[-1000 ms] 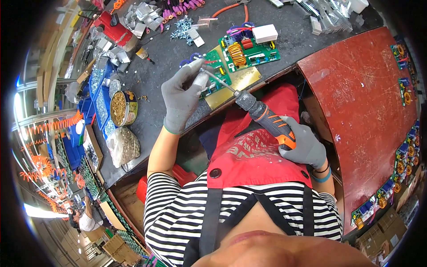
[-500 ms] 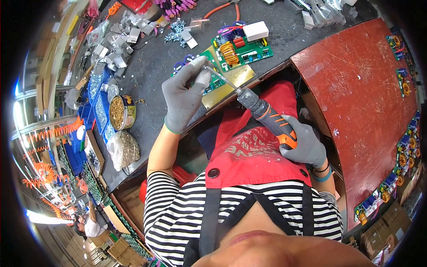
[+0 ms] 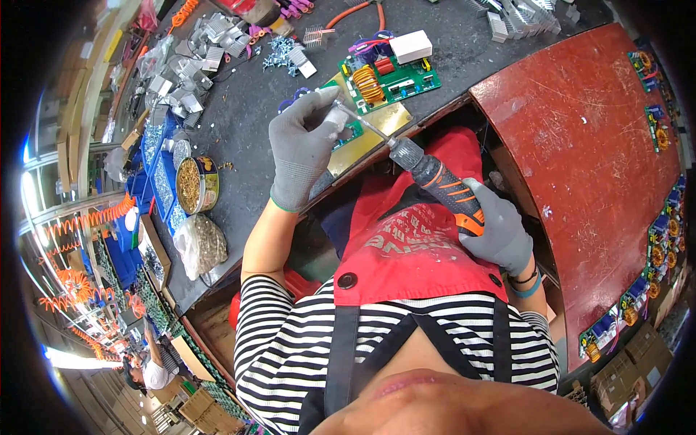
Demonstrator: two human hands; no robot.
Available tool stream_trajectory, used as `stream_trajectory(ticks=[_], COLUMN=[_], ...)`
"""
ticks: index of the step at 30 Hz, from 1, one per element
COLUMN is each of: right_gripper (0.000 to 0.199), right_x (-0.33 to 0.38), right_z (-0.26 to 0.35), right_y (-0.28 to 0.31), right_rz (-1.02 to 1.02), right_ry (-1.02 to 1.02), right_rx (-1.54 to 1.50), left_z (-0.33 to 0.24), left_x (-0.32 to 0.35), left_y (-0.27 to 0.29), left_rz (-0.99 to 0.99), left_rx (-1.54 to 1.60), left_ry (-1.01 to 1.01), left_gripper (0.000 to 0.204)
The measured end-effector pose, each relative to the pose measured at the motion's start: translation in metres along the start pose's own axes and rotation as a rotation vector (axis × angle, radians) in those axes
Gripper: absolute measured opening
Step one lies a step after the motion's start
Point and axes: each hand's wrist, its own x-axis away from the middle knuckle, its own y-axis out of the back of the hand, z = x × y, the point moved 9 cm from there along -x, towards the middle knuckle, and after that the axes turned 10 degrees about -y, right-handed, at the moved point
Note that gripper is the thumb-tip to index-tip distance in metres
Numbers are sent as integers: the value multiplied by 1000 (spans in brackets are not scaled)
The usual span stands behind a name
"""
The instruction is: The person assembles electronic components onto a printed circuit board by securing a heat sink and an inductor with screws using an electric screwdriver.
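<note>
My right hand [image 3: 500, 230] is wrapped round the handle of a black-and-orange power screwdriver [image 3: 438, 181], its long bit pointing up and left. At the bit's tip, the gloved thumb and forefinger of my left hand [image 3: 299, 148] are pinched together; whatever is between them is too small to make out. Below those fingers lies a green circuit board [image 3: 353, 132], mostly covered by the hand. Beside it, to the right, another circuit board [image 3: 406, 83] carries a copper coil and a white block. A brass-coloured plate [image 3: 391, 121] shows under the boards at the bench edge.
Left of my arm stand a round tin of brass screws [image 3: 190, 185], blue trays [image 3: 165, 177] of small metal parts and a plastic bag [image 3: 199, 245]. Metal heat sinks [image 3: 217, 43] and a screw pile [image 3: 281, 56] lie farther back. A red board [image 3: 580, 159] borders my right side.
The whole view has shifted slightly, with the boards a little higher in it. Both hands keep their grip, and the bit's tip stays at my left fingertips.
</note>
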Motion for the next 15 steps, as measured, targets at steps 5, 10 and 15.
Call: stream_trajectory(ticks=[5, 10, 15], right_gripper=[73, 65, 63], right_x=[-2, 1, 6], right_z=[-3, -21, -18], right_y=[-5, -23, -30], right_rz=[192, 500, 665], right_ry=[-133, -237, -344], right_rx=[-168, -597, -906], left_z=[0, -11, -23], left_x=[4, 2, -4], left_y=[0, -5, -6], left_rz=[-10, -40, 17], left_rx=[-42, 90, -242], left_ry=[-87, -221, -579], left_gripper=[28, 29, 28])
